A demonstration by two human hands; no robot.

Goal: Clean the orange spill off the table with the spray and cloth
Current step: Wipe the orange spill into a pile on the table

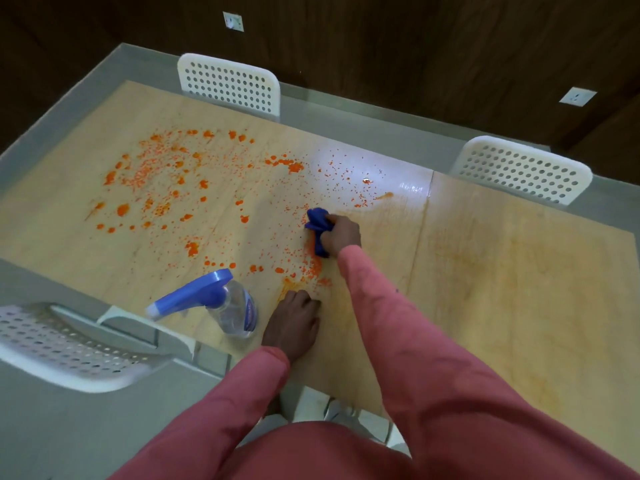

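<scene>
While right hand (341, 237) grips blue cloth (318, 225) mid-wipe w/ left hand (294, 323) resting flat, orange spill (156, 188) far left needs wiping next

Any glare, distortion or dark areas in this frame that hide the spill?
Head view: a bright glare patch washes out droplets beyond the blue cloth; wide-angle bending curves the table edges; the background wall is dim; the orange spill stays clearly visible.

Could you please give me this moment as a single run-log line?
right hand: grips blue cloth on table | left hand: resting on table | spray bottle: upright, untouched | orange spill: mostly remaining
</scene>
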